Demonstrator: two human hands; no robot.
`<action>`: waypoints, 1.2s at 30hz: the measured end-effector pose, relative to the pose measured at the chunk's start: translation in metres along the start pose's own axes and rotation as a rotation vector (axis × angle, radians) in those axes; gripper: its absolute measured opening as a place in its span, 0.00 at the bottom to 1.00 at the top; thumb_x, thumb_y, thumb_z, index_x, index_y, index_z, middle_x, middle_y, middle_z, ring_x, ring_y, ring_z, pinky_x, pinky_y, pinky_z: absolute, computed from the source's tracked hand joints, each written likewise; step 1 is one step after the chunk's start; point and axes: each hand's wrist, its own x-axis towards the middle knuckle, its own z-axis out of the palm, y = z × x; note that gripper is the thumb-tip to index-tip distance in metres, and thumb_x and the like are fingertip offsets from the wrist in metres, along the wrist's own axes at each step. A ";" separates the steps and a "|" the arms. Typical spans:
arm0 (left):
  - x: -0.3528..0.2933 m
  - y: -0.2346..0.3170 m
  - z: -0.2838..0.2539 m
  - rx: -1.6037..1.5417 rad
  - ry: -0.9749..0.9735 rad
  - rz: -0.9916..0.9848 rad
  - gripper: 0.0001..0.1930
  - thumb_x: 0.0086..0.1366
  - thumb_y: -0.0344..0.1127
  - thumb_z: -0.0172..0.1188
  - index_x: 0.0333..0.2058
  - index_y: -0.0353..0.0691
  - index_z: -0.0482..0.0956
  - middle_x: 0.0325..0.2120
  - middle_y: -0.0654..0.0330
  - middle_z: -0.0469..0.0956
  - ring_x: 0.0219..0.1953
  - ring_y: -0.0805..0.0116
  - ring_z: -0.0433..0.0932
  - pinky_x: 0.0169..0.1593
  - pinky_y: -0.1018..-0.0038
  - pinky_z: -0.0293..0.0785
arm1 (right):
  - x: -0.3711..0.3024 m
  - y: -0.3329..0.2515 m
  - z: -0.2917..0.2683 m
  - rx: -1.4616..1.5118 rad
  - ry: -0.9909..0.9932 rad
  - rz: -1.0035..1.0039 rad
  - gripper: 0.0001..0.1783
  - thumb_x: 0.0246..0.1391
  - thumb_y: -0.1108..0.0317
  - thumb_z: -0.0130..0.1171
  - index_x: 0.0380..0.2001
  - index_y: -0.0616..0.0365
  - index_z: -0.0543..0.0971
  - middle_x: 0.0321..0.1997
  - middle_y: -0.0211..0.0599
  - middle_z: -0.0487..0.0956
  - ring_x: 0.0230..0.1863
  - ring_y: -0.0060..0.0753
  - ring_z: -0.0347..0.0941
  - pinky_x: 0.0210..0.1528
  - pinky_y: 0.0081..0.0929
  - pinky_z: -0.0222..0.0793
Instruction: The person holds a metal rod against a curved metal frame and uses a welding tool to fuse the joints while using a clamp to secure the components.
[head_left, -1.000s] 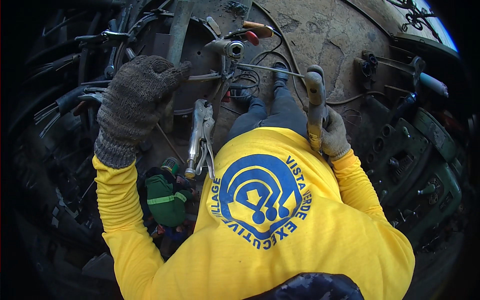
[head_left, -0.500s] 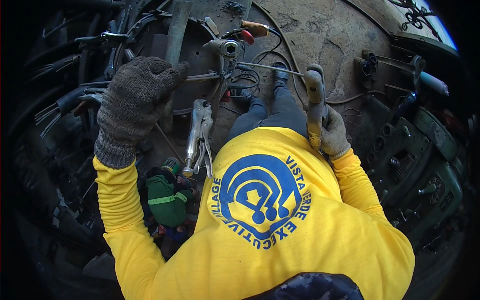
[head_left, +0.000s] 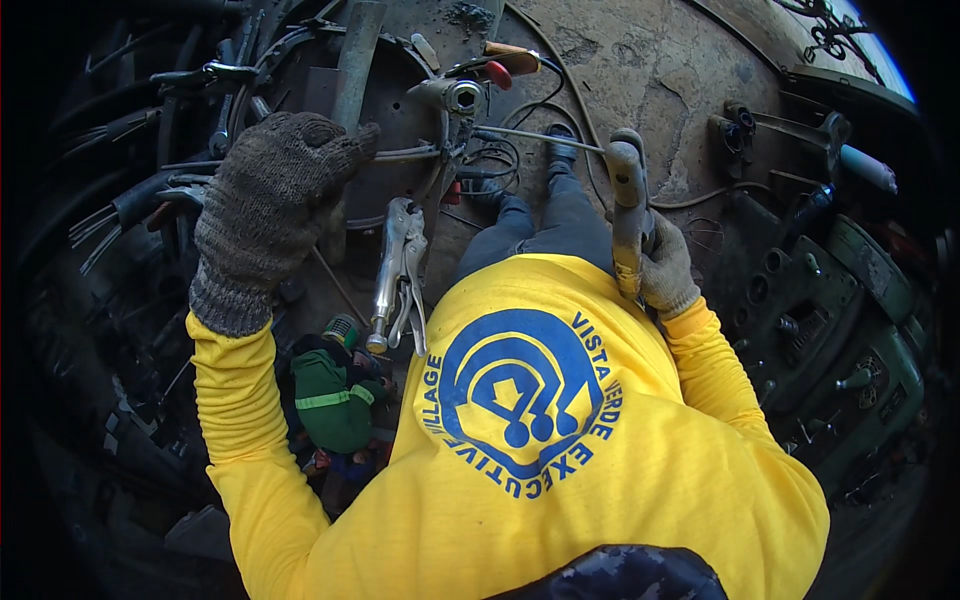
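Note:
My left hand (head_left: 275, 200), in a dark grey knitted glove, is closed round thin metal rods (head_left: 408, 154), which come out past its fingers toward a metal workpiece with a hexagonal hole (head_left: 465, 98). Most of their length is hidden by the glove. Locking pliers (head_left: 400, 265) hang below that workpiece. At the right, my right hand (head_left: 668, 268), in a lighter grey glove, grips a worn, yellowish-brown welding electrode holder (head_left: 628, 215). From its head a thin electrode (head_left: 540, 136) points left, its tip close to the workpiece; I cannot tell whether they touch.
A round metal table (head_left: 395, 110) carries an upright-looking pipe (head_left: 355, 70) and a wooden-handled tool (head_left: 512, 60). Cables (head_left: 570, 90) loop over the floor. Green machinery (head_left: 840, 310) stands right. At lower left is a person in green (head_left: 335, 400); tools and rods crowd the left.
The electrode holder and its electrode have shifted very slightly left. The workpiece has shifted slightly right. My left hand has barely moved.

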 end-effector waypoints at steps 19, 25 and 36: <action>0.003 0.001 -0.001 0.020 0.019 0.023 0.25 0.54 0.27 0.67 0.53 0.48 0.83 0.35 0.57 0.80 0.38 0.55 0.80 0.45 0.62 0.79 | 0.003 -0.003 0.002 0.016 -0.016 -0.001 0.27 0.46 0.62 0.76 0.48 0.65 0.81 0.43 0.38 0.85 0.43 0.23 0.77 0.49 0.27 0.74; 0.000 0.000 0.001 0.043 0.000 0.014 0.28 0.51 0.25 0.67 0.54 0.49 0.83 0.38 0.56 0.82 0.41 0.54 0.81 0.48 0.60 0.80 | 0.004 -0.003 0.002 -0.027 -0.013 -0.010 0.26 0.45 0.62 0.76 0.45 0.64 0.81 0.40 0.38 0.85 0.40 0.23 0.77 0.47 0.27 0.74; -0.002 0.000 0.002 0.034 -0.004 0.000 0.31 0.48 0.22 0.64 0.55 0.50 0.83 0.40 0.56 0.83 0.43 0.54 0.81 0.50 0.60 0.80 | 0.004 -0.006 0.003 -0.021 -0.013 0.021 0.26 0.46 0.61 0.76 0.46 0.64 0.81 0.41 0.40 0.85 0.41 0.25 0.78 0.47 0.28 0.74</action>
